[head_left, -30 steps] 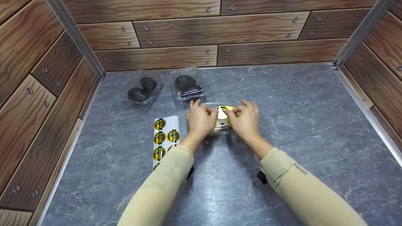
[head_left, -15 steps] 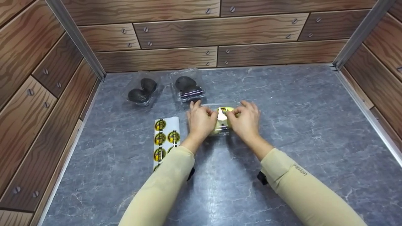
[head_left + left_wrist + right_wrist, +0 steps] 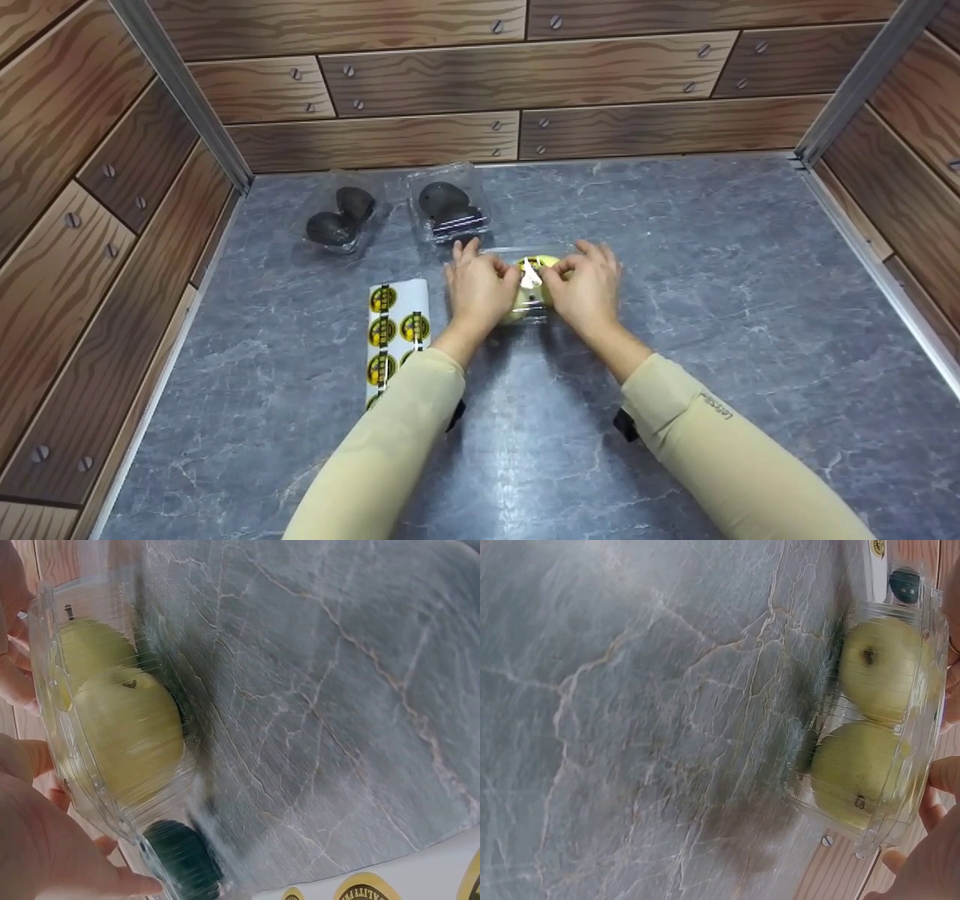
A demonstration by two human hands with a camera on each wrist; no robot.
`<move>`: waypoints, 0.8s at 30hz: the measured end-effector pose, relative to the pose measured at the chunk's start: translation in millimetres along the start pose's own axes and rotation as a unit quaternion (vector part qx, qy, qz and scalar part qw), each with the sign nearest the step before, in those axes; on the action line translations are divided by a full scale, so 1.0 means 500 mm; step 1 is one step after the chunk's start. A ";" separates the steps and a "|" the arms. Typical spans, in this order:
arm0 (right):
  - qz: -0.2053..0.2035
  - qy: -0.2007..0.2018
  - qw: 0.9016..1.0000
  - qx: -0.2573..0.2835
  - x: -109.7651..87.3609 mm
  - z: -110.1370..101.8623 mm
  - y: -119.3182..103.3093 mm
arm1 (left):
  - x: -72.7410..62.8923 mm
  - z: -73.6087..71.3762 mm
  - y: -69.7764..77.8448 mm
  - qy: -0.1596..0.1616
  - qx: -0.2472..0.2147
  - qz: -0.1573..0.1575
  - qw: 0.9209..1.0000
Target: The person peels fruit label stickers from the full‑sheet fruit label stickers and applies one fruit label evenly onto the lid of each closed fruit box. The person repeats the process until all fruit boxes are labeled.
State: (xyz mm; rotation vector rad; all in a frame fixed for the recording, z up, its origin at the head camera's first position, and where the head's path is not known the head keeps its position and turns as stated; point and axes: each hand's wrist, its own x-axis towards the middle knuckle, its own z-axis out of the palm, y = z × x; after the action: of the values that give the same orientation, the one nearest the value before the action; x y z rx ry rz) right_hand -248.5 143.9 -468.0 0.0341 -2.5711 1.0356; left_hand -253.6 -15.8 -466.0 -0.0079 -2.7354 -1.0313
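A clear plastic clamshell box point(image 3: 534, 313) holding round yellow-green, apple-like fruits point(image 3: 859, 772) lies on the tabletop in front of me. On its lid, a round yellow-and-black sticker point(image 3: 531, 262) sits between my hands, partly whitened by glare. My left hand point(image 3: 484, 289) pinches the sticker's left edge with thumb and forefinger. At the opposite edge, my right hand point(image 3: 587, 285) pinches it the same way. Other fingers of both hands spread over the lid's sides. The exact contact of the fingertips is partly hidden.
Left of the box lies a white sheet of stickers point(image 3: 399, 360), partly under the left sleeve. Behind it are two more clear boxes, one box point(image 3: 334, 217) at left and one box point(image 3: 448, 206) nearer, each with dark egg-shaped fruits. Wood-print walls point(image 3: 420, 75) enclose the marbled tabletop point(image 3: 720, 262).
Both hands stay in nearly the same place on the lid. The white glare on the sticker has narrowed and changed shape.
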 end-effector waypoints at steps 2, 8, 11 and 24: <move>-0.002 0.001 1.000 -0.001 0.000 0.001 0.000 | 0.000 0.000 0.001 0.000 0.003 -0.002 1.000; -0.003 0.005 1.000 0.001 -0.001 0.002 0.001 | 0.000 0.002 0.002 -0.002 0.009 -0.001 1.000; -0.004 0.006 1.000 0.002 -0.001 0.003 0.002 | -0.001 0.001 0.002 0.000 0.013 0.003 1.000; 0.003 0.002 1.000 -0.006 0.000 0.001 0.000 | 0.001 0.003 0.001 0.003 0.024 0.006 1.000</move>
State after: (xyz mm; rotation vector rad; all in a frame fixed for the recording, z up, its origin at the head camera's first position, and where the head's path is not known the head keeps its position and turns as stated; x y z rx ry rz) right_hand -248.7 143.6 -468.6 0.0223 -2.5756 1.0223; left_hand -254.2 -14.4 -466.5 -0.0138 -2.7516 -0.9602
